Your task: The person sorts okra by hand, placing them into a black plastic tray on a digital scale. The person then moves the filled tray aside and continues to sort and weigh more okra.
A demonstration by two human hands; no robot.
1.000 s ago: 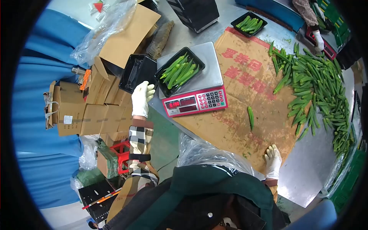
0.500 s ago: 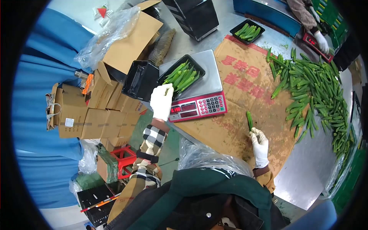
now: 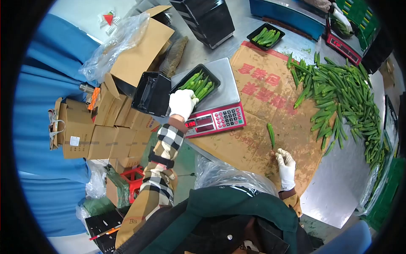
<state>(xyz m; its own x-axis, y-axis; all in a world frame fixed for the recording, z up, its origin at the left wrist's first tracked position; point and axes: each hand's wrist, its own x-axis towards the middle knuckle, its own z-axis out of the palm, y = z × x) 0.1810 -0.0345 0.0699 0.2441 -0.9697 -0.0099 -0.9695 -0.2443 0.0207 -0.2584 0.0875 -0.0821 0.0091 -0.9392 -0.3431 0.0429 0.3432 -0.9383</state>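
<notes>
My left hand (image 3: 182,103), in a white glove, reaches over the near edge of a black tray (image 3: 216,79) holding several green okra pods (image 3: 199,84). Its fingers are curled onto the near ends of the pods; exactly how many they grip is hidden. The tray rests on the steel plate of a red digital scale (image 3: 215,121), whose lit display seems to read 0.190. A single okra pod (image 3: 270,134) lies on the cardboard sheet (image 3: 249,144). Just below that pod, my right hand (image 3: 286,169), also gloved, is bent with fingers slightly apart and nothing in them.
A large okra heap (image 3: 342,101) covers the table's right side. A second filled tray (image 3: 265,37) stands at the back. Black empty trays (image 3: 151,94) are left of the scale, tall stacked trays (image 3: 205,21) behind. At upper right, a co-worker's gloved hand (image 3: 341,19) is near another scale (image 3: 343,48).
My right hand has let go of the single okra pod, which now lies on the cardboard. My left hand has moved further over the tray onto the pods. The view has shifted slightly.
</notes>
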